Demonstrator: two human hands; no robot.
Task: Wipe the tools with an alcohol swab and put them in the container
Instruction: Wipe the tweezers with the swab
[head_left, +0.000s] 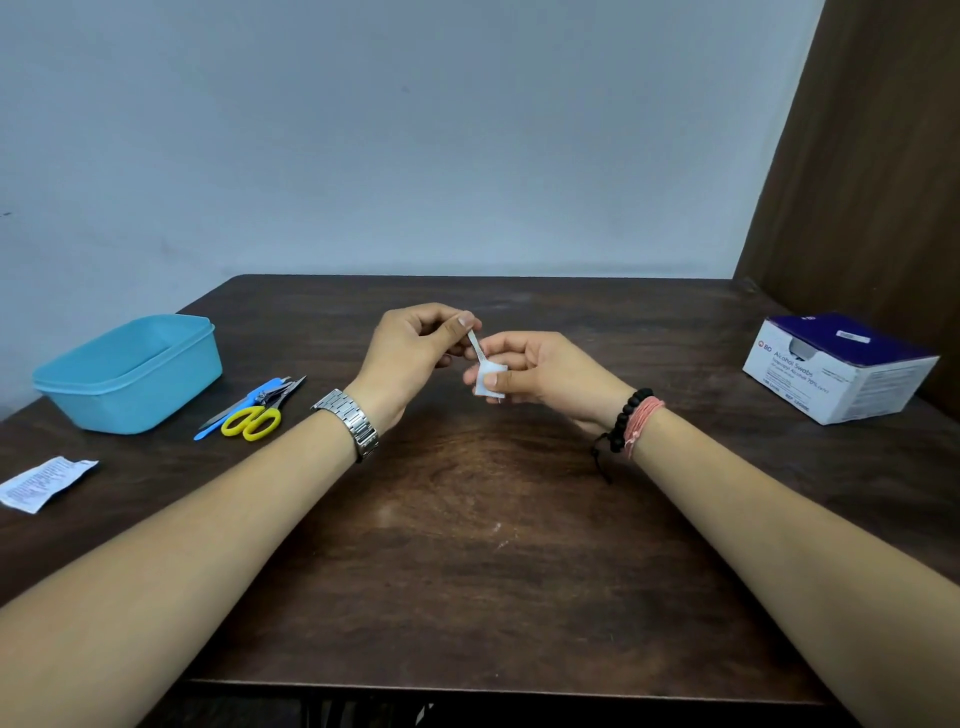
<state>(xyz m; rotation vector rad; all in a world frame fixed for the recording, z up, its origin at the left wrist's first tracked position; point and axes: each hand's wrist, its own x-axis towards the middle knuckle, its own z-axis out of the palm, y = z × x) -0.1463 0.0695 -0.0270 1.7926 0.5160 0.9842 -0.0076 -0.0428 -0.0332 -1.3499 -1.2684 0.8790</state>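
Right of the blue container (130, 371), my left hand (410, 353) pinches a metal file (476, 347); my right hand (540, 371) grips the swab (490, 382) around it.

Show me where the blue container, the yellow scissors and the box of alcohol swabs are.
blue container (156, 397): head view, on its front wall.
yellow scissors (253, 422): head view, on the handle loops.
box of alcohol swabs (795, 375): head view, on its white printed side.
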